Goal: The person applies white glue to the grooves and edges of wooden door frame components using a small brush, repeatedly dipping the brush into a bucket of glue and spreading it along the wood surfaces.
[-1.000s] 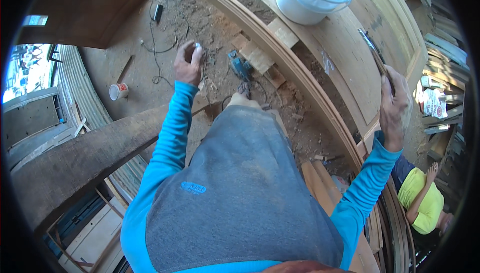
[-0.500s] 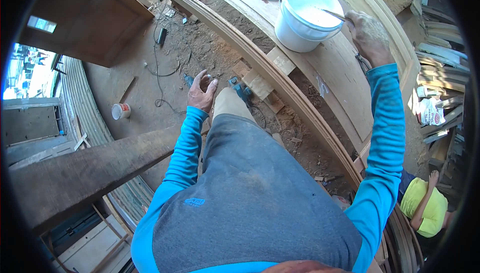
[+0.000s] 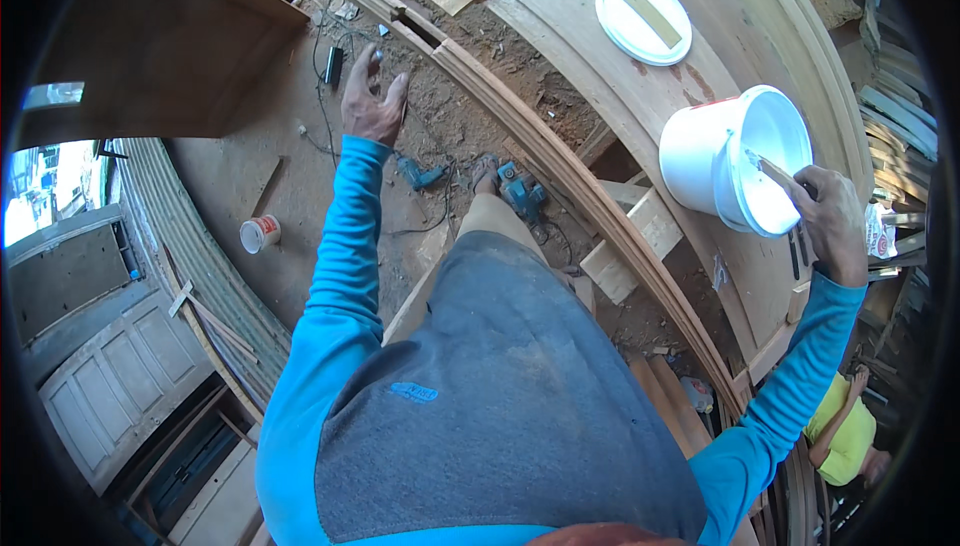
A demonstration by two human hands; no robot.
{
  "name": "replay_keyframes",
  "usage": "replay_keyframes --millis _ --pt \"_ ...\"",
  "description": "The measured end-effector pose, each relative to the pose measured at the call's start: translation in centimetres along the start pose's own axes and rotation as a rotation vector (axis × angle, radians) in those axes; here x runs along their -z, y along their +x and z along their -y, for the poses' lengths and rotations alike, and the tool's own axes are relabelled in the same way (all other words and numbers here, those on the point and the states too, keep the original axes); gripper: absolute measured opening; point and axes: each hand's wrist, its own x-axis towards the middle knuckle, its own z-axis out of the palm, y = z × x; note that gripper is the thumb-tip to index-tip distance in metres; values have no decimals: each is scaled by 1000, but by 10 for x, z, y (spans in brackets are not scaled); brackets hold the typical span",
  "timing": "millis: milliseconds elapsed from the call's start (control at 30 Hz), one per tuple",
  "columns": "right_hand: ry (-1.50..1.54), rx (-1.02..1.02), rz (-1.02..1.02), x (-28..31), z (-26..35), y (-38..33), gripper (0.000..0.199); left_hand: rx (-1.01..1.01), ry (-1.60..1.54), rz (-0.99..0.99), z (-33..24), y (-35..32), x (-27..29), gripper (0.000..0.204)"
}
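My right hand (image 3: 835, 221) is closed round the handle of a flat-bladed putty knife (image 3: 768, 168), whose blade reaches into the mouth of a white bucket (image 3: 695, 151). The bucket stands on a wooden panel door and looks tilted to the right; white material coats its inside. Beyond it lies a round white lid (image 3: 610, 26) with a flat, yellowish strip (image 3: 655, 16) across it. My left hand (image 3: 372, 104) hangs over the dirt floor, fingers apart, holding nothing.
A teal drill (image 3: 420, 174) and another teal power tool (image 3: 522, 194) lie near my foot among cords. Long wooden mouldings (image 3: 560, 151) cross in front of me. A small tub (image 3: 260, 234) sits at left. A person in a yellow shirt (image 3: 845, 431) is at lower right.
My view has shifted, bringing the whole lid into sight. The bucket now appears tilted and farther right. My right hand stays at its rim with the knife; my left hand has moved forward.
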Motion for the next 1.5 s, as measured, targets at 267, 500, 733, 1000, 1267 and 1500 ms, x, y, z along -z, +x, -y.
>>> replay_keyframes --millis 267,500,733,1000,1267,1500 --pt "506 -375 228 19 8 6 37 -696 702 390 1 191 49 125" --pt "658 -575 -125 -9 17 -58 32 -903 615 680 40 268 31 74" --pt "754 -584 -349 -67 31 -83 23 -725 931 852 15 264 35 54" --pt "723 -641 -420 -99 10 -97 25 -779 850 740 19 259 37 55" --pt "503 -700 -411 -91 46 -94 32 -852 720 704 26 261 37 51" --pt "537 -943 -549 -105 97 -86 37 -782 713 1166 14 313 43 82"
